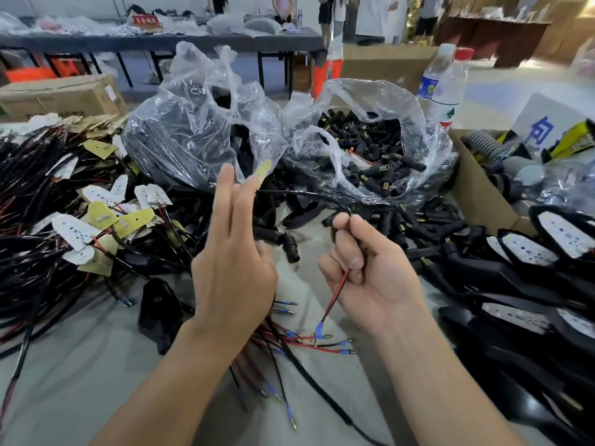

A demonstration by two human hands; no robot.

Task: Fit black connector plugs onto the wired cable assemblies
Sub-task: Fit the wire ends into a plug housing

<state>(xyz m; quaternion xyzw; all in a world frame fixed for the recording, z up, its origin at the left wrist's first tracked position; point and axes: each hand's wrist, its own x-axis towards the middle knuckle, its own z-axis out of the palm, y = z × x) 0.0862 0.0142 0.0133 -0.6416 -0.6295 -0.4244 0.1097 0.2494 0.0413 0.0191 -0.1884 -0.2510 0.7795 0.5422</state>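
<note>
right hand (pixel 363 272) grip curls round the cable (pixel 309 195); left hand (pixel 231 262) fingers straight, touching its far end.

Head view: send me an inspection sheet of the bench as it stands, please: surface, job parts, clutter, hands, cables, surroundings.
Surface: grey table top, mostly covered.
Job's things: black connector plugs in an open clear bag, more loose beside it; cable assembly stretched between both hands.
Clutter: second clear bag of black parts; water bottles; cardboard box of grey parts.
Hands: left hand raised, two fingers straight at the cable's board end, grip hidden; right hand pinches the cable, red lead hanging below.
Cables: cable pile with boards at left; loose leads with blue terminals under the wrists.
Surroundings: black housings at right; far tables, people standing.
</note>
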